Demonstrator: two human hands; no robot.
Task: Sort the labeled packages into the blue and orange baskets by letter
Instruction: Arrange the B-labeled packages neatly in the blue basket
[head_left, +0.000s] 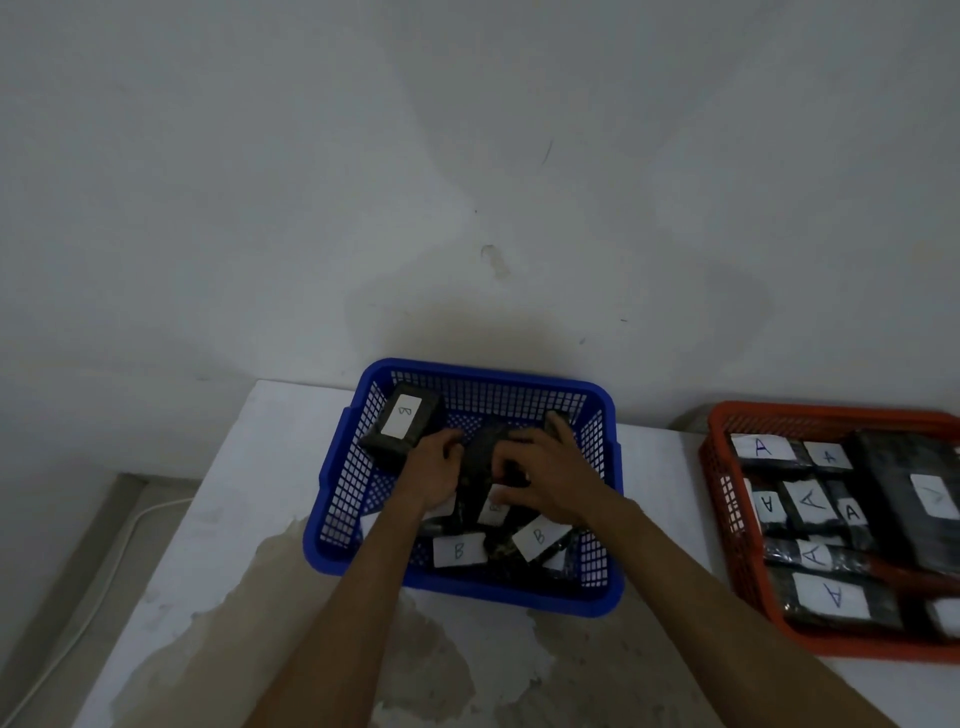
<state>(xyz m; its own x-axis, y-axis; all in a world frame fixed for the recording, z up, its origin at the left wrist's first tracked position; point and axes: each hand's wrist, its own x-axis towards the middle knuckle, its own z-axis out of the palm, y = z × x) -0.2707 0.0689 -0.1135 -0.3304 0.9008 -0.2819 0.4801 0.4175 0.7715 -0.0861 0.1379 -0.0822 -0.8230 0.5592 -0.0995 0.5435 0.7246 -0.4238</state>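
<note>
Pale plaster wall (467, 156) rises behind a white, stained tabletop (249, 519). On it sits a blue perforated plastic basket (605, 592) of dark wrapped packages with white B labels; one B-labelled package (400, 423) leans in its far left corner. Both hands reach into this basket: the left hand (434, 475) and right hand (545, 475) have their fingers curled around a dark crumpled package (480, 454) between them. Well apart to the right, an orange perforated plastic basket (719, 499) holds packages labelled A.

Both hands (488, 478) in blue basket (467, 587), gripping dark pkg (480, 452)
</note>
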